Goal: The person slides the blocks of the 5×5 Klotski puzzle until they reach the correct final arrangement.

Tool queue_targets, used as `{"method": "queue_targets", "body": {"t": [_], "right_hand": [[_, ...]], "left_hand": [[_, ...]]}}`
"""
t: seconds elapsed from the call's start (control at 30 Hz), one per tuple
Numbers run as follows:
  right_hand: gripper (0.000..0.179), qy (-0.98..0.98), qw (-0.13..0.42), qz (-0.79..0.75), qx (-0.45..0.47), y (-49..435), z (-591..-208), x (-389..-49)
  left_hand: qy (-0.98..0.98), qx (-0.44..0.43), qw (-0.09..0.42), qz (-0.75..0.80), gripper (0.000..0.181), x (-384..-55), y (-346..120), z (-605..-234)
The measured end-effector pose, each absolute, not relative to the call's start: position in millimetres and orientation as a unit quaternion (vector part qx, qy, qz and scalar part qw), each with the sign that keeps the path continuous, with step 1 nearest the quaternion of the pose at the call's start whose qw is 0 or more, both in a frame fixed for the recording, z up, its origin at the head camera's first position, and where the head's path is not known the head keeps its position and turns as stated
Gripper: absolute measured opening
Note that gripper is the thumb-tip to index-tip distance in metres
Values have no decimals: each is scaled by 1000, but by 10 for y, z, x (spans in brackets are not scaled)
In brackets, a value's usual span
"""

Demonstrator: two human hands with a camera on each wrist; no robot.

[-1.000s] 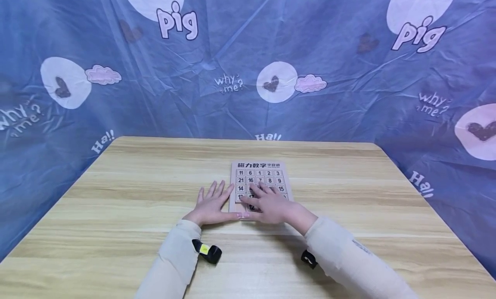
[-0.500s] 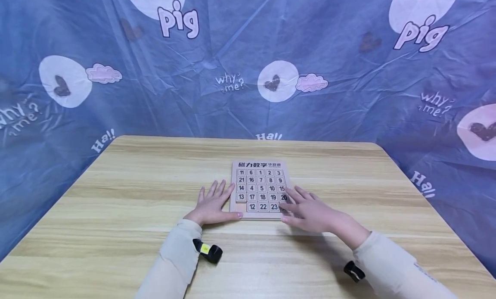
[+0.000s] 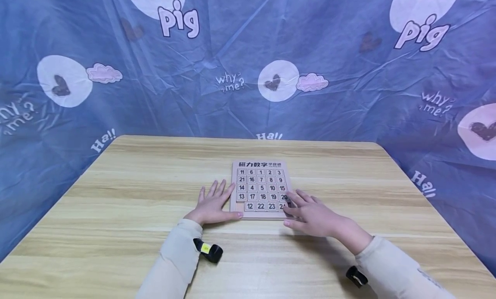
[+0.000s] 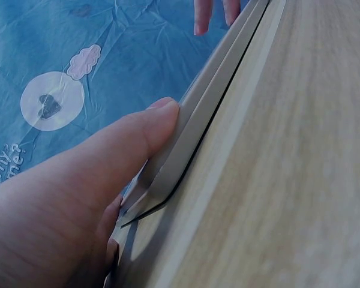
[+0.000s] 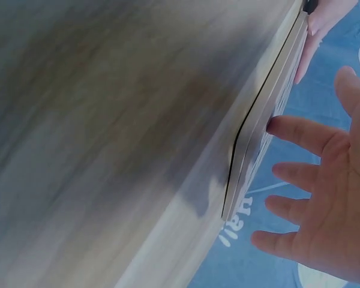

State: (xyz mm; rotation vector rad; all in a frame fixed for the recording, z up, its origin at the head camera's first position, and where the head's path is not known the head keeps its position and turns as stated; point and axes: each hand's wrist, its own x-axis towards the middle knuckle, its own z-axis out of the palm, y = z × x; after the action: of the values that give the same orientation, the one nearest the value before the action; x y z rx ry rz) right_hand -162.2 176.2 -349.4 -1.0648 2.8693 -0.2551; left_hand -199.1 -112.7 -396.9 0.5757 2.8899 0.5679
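A number sliding puzzle (image 3: 258, 215) lies flat on the table, its tiles in rows under a printed heading. In the bottom row, 12, 22, 23 and 24 stand side by side, with a bare gap (image 3: 240, 207) at the left end. My left hand (image 3: 211, 208) rests at the puzzle's left side, fingers spread, thumb on the near left corner of the frame. My right hand (image 3: 315, 215) is at the lower right, fingers extended; its index fingertip touches the 24 tile (image 3: 282, 206) and partly covers it. In the right wrist view its other fingers are apart from the board.
The puzzle sits on a wood-grain table (image 3: 155, 161). Behind the table hangs a blue printed curtain (image 3: 193, 109). Black wrist cameras are strapped to both sleeves, the left camera (image 3: 211, 252) and the right camera (image 3: 356, 276).
My right hand has moved from over the tiles to the board's right edge. The bottom row has since slid slightly left, narrowing the gap. My left hand stays put.
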Motion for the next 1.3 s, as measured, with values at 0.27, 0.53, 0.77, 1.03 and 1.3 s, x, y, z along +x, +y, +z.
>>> {"method": "queue_targets", "body": {"t": [0.27, 0.53, 0.77, 1.03, 1.3], "right_hand": [[57, 930, 49, -92, -352, 1659, -3503, -1636], [56, 927, 48, -88, -360, 1634, -3536, -1636], [58, 925, 52, -86, -366, 1625, -3528, -1650], [55, 942, 54, -102, -315, 1714, -3528, -1829], [62, 961, 65, -84, -256, 1741, -3579, -2073]], "left_hand": [[961, 193, 69, 187, 94, -1993, -1129, -3971], [960, 193, 67, 192, 95, -1984, -1126, -3967], [960, 193, 66, 194, 94, -1986, -1121, -3972], [961, 192, 69, 189, 94, -1990, -1117, -3971], [961, 193, 68, 186, 96, -2019, -1127, -4011]]}}
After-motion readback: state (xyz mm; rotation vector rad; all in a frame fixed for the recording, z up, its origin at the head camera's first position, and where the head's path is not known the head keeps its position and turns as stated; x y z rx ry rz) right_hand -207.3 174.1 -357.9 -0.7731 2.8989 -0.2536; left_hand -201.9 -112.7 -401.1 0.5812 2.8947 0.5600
